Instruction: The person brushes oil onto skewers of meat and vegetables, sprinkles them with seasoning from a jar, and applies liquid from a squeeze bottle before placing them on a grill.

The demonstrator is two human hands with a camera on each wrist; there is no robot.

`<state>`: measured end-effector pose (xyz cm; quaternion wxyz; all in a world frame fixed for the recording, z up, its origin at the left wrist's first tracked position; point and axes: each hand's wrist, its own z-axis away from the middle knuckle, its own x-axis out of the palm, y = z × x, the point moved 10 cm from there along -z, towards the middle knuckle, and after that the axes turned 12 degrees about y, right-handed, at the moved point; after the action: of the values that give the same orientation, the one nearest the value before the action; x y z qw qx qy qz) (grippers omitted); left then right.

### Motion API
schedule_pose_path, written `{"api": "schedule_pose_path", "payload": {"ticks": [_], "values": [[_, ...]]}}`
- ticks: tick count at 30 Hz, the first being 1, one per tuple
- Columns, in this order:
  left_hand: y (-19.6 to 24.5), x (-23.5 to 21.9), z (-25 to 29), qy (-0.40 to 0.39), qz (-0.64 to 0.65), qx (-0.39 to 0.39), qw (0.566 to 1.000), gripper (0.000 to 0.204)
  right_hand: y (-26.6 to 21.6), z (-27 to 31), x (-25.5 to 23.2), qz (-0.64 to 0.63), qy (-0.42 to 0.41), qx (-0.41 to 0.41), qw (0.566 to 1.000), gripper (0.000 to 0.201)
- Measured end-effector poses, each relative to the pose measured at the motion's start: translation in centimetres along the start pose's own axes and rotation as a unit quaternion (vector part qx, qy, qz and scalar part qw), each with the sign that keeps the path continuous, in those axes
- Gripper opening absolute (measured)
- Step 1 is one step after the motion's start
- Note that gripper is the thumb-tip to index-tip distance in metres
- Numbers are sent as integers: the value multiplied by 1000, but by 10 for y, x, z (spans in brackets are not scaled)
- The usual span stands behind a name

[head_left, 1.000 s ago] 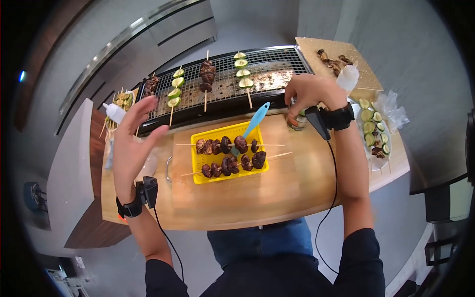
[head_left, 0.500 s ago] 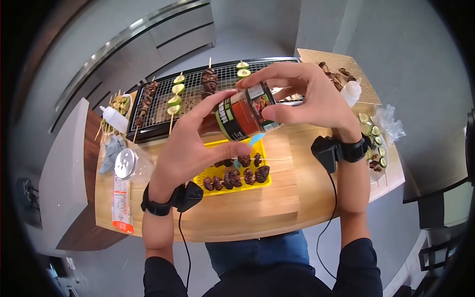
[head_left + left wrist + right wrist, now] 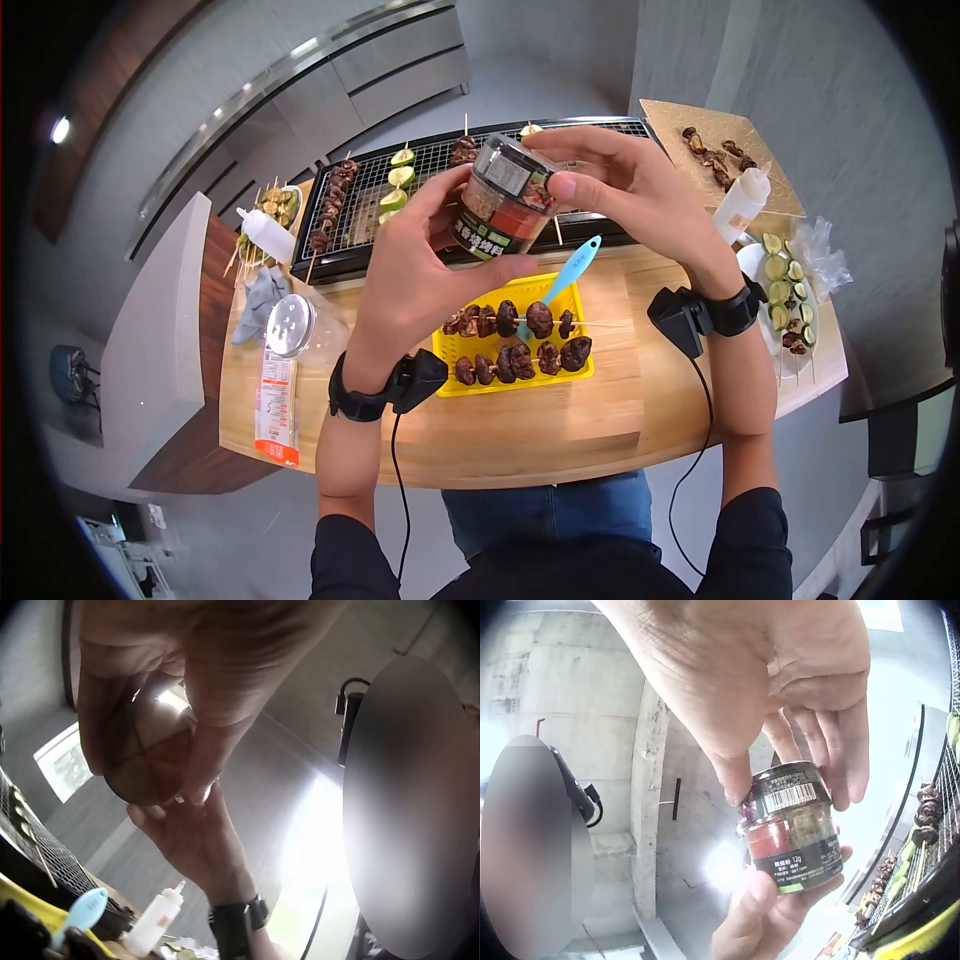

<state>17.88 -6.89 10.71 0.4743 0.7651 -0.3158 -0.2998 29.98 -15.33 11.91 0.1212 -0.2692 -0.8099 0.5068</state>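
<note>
Above the yellow basket (image 3: 470,388), both hands hold a spice jar with a dark label and sections of red and pale seasoning (image 3: 500,212). My left hand (image 3: 400,285) grips its lower body between thumb and fingers. On the lid end, the thumb and fingers of my right hand (image 3: 640,190) pinch the dark cap, whose barcode label (image 3: 791,797) faces the right wrist camera. The jar is tilted in the head view. Below it, two skewers of dark mushrooms (image 3: 520,362) lie across the basket, with a light-blue brush (image 3: 575,268) leaning out of it.
Behind the basket, a grill (image 3: 350,215) carries mushroom and zucchini skewers. White squeeze bottles (image 3: 268,235) stand at both sides. On the left are a clear jar (image 3: 290,325) and a seasoning packet (image 3: 277,410); at right, a plate of zucchini skewers (image 3: 780,290) and a plastic bag (image 3: 825,255).
The right hand has brought the spice jar from the table by the grill to the middle. The left hand came in and took hold of its body; since then the jar has turned more upright.
</note>
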Motion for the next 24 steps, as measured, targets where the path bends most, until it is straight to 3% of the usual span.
{"api": "schedule_pose_path", "payload": {"ticks": [1,4,17,20,22,24], "values": [[5,-4,0,24,-67,25,997,75,6,-1,-1,22,-9,16,1000,45],[6,0,1,16,-93,20,995,80,4,-1,-3,58,-14,-7,998,45],[3,7,2,-8,-102,20,995,80,3,-2,-4,75,-6,-23,997,43],[7,5,2,21,-101,45,994,81,3,-2,-2,85,-19,-21,996,45],[13,2,2,40,-173,90,980,77,1,-1,2,2,-26,-17,1000,49],[11,0,0,51,-194,117,973,80,4,0,3,14,-30,-1,999,49]]}}
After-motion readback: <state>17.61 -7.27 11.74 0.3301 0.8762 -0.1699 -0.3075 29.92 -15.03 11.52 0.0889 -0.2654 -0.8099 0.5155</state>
